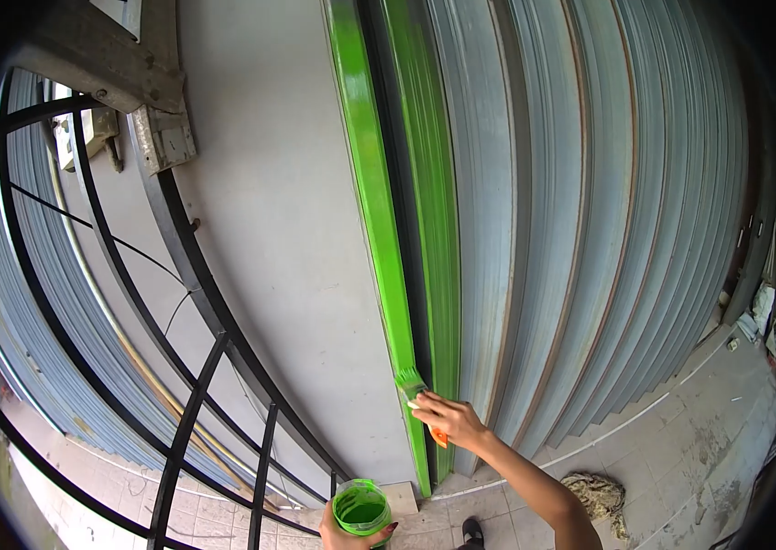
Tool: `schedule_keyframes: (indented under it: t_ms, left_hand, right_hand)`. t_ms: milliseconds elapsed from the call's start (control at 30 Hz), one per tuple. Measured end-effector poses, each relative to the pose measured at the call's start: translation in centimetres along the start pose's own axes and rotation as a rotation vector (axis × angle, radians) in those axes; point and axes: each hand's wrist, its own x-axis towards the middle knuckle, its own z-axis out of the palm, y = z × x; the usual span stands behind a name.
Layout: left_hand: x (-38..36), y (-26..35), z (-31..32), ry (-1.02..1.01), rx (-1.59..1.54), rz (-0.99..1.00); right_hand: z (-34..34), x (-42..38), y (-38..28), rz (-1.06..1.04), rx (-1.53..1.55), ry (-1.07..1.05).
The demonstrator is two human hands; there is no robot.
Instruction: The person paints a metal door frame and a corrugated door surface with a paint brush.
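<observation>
My right hand [448,421] is closed around a paintbrush [412,382] with an orange handle end. Its green-coated bristles touch the lower part of a bright green painted metal strip [377,234]. Beside that strip, across a dark gap, runs a second green painted strip [432,211] with streaky coverage. Low in the view, my left hand [338,532] is wrapped round a clear tub of green paint [361,507], its rim smeared green. The tub is open at the top and upright enough to show the paint inside.
Grey corrugated metal sheeting [544,211] fills the right side. A pale wall panel [278,211] stands left of the green strips. Black metal bars [196,403] cross the left foreground. A crumpled cloth [595,500] lies on the tiled floor [663,467], and a dark shoe [472,530] shows below.
</observation>
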Motion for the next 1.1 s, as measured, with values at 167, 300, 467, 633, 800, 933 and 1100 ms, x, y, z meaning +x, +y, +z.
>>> schedule_keyframes:
  t_ms: [167, 300, 467, 633, 800, 933, 1100]
  left_hand:
    - [-0.7, -1.1, -0.6, -0.048, 0.035, 0.043]
    - [-1.2, -2.0, -1.0, -0.060, 0.061, 0.008]
    - [-1.5, -2.4, -1.0, -0.049, 0.017, -0.022]
    - [-1.6, -2.9, -1.2, -0.074, 0.040, -0.023]
    - [-1.8, -2.8, -0.7, -0.093, 0.041, -0.056]
    - [-2.2, -2.4, -1.0, -0.100, 0.060, -0.061]
    - [-2.3, -1.9, -1.0, -0.091, 0.022, -0.040]
  right_hand:
    - [2.1, -1.8, 0.0, 0.042, 0.092, -0.036]
    - [-3.9, 6.2, 1.9, -0.053, 0.006, 0.128]
    - [-7.6, 9.7, 1.4, -0.101, -0.065, 0.385]
    - [1.5, 0.5, 0.6, -0.046, -0.057, 0.263]
    - [6.7, -8.0, -1.7, 0.064, 0.101, -0.058]
    - [5.5, -6.3, -1.9, 0.074, 0.157, -0.108]
    - [-3.1, 3.4, 0.9, 0.004, 0.012, 0.150]
